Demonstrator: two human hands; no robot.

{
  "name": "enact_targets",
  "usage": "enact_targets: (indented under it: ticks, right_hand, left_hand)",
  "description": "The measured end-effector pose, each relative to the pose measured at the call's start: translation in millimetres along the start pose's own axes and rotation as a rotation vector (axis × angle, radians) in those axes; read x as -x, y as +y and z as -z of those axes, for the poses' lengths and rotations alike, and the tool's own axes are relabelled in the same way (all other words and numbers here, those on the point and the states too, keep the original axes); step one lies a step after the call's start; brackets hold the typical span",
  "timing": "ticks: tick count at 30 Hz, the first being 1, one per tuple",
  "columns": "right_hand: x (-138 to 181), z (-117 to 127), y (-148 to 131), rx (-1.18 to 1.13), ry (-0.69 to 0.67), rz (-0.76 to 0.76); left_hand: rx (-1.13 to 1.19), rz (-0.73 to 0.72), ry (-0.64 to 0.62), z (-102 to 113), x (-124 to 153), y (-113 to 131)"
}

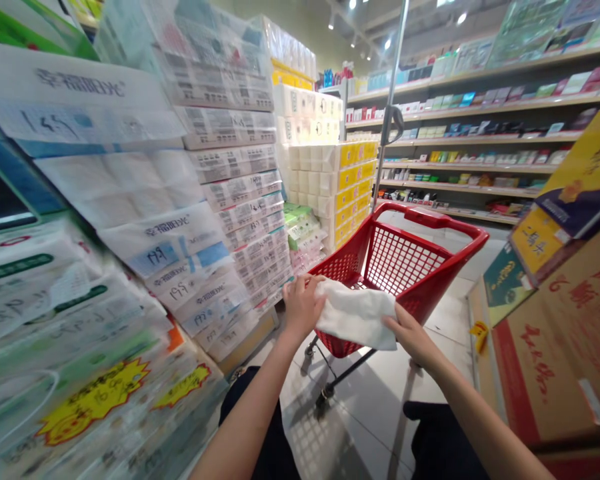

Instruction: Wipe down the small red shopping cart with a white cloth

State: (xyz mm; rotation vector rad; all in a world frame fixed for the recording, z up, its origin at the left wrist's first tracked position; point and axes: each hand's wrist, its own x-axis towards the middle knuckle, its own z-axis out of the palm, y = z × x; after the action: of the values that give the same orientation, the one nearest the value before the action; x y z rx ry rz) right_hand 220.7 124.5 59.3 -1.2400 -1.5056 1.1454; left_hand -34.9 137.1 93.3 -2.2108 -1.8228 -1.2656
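Note:
A white folded cloth (357, 312) is stretched between my two hands, over the near end of a red plastic shopping cart (420, 293). My left hand (303, 305) grips the cloth's left end, fingers curled close to the cart's rim; whether they touch the rim I cannot tell. At the lower right corner of the cloth, my right hand (414, 339) pinches the edge, thumb on top. Part of the cart's near side is hidden behind the cloth. Through the cart's lattice, white floor shows.
Stacked packs of tissue paper (245, 193) rise close on the left, with yellow price tags (95, 400) low down. Cardboard boxes (555, 347) line the right. A metal pole (390, 87) stands beyond the cart, before shelves (480, 137) of small goods. Cart wheels (325, 395) rest on floor tiles.

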Motion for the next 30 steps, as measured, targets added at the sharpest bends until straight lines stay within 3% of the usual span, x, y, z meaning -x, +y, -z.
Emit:
enact_targets:
  ticks: [2,5,7,10,15,21,26,30]
  right_hand:
    - [7,5,4,0.139,-0.102,0.0]
    - [9,19,0,0.31,-0.156,0.02]
    - [-1,31,-6,0.472,-0.054,0.131]
    - [-30,44,-10,0.735,0.153,0.354]
    - [-65,43,10,1.027,0.246,0.486]
    - [-69,50,29,1.154,0.205,0.508]
    - [-72,53,28,1.178,0.186,0.504]
    - [-72,52,27,1.17,0.18,0.518]
  left_hand:
    - [-0.186,-0.114,-0.03,-2,9,11]
    - [-0.209,-0.265,-0.221,-24,35,31]
    - [-0.21,-0.272,-0.31,-46,49,43]
    - [-0.27,-0.234,-0.316,-77,54,58]
    - [-0.36,-0.272,-0.335,-101,39,66]
    - [-0.315,-0.297,-0.381,-76,54,32]
    - [-0.18,-0.496,-0.364,-43,76,-16]
    - [-0.144,-0.676,-0.435,-27,68,-65]
